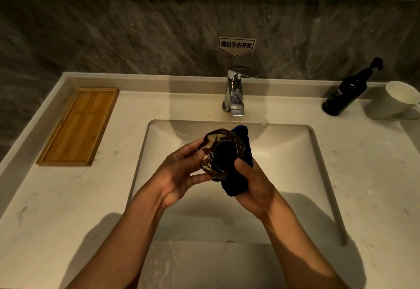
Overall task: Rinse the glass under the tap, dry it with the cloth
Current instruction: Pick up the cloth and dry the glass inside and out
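A: The glass [218, 152] looks faceted, tinted and glossy; the cloth [236, 186] is dark, soft, matt fabric.

B: And the tap [234, 91]?

A: Polished chrome metal. The tabletop [68, 198] is smooth pale marble-like stone, the tray [78, 126] matt wood, the wall [136, 34] veined grey stone.

I read one sign [237, 45] on the grey stone wall above the tap [234, 93]: a white arrow-shaped label pointing down, printed in dark characters "提拉下水开关". On the dark pump bottle [345, 93] at the right of the counter I make out only the pale letters "ler"; the rest of its label is too small to read
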